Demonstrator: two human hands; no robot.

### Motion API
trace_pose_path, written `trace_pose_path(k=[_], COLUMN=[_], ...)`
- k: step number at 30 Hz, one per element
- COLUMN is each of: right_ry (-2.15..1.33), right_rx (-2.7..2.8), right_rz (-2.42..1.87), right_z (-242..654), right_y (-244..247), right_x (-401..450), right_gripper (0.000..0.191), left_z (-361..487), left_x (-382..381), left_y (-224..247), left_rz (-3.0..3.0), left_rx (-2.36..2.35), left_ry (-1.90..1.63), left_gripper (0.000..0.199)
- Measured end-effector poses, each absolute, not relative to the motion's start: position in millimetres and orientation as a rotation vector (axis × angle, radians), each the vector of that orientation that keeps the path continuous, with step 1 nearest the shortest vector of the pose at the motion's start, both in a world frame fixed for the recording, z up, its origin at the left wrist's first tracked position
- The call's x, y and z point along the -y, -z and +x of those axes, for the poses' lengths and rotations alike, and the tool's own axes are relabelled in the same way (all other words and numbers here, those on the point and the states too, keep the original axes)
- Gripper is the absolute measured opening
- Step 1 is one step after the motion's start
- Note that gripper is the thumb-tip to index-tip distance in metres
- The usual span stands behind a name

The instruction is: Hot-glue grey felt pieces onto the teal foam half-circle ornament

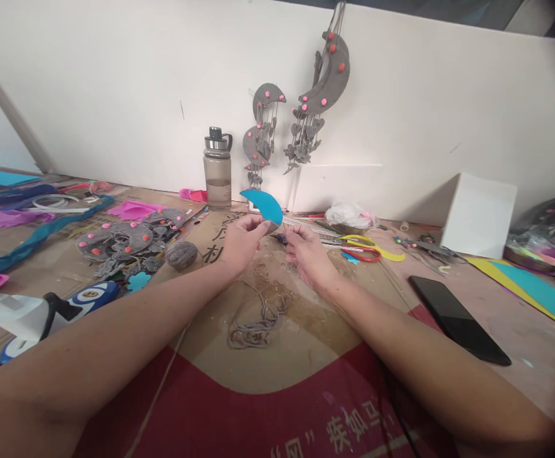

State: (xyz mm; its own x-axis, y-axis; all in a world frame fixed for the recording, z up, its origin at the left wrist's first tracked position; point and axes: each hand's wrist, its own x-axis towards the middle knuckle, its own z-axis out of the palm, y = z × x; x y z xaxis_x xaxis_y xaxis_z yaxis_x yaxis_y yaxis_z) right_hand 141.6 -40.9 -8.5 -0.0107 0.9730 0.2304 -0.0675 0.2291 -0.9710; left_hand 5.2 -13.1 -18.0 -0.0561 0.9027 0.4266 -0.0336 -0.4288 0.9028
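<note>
A bright blue crescent moon cut-out (265,205) is pinched at its lower end by the fingers of my left hand (245,243). A greyish patch shows at that end. Close beside it, my right hand (308,254) has thumb and fingers pressed together; something thin seems to be at the fingertips, too small to name. Below both hands, a loose tangle of grey yarn (255,327) lies on the cardboard (301,362). Left of my left hand sits a ball of grey yarn (182,254), next to grey crescents with pink and orange dots (115,240).
Yellow-handled scissors (360,242) and red-handled scissors (367,256) lie right of my hands. A black phone (458,318) rests farther right. A water bottle (218,172) stands by the wall, where grey moon mobiles (337,70) hang. A glue gun (24,315) is at left.
</note>
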Motion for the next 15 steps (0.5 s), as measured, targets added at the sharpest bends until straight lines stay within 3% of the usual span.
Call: trace_pose_path(k=[7, 15], right_ry=[-0.730, -0.610], right_rx=[1.417, 1.461], right_rz=[-1.042, -1.107], right_z=[154.2, 156.0], right_y=[22.3, 21.3], right_x=[25.9, 28.6], right_gripper=[0.021, 0.018], left_z=[11.5, 17.5], left_x=[12.6, 20.8], left_y=[24.9, 21.5], left_rz=[1.239, 1.041], left_rx=[-0.839, -0.819], left_ry=[-1.508, -1.454], left_gripper=[0.023, 0.020])
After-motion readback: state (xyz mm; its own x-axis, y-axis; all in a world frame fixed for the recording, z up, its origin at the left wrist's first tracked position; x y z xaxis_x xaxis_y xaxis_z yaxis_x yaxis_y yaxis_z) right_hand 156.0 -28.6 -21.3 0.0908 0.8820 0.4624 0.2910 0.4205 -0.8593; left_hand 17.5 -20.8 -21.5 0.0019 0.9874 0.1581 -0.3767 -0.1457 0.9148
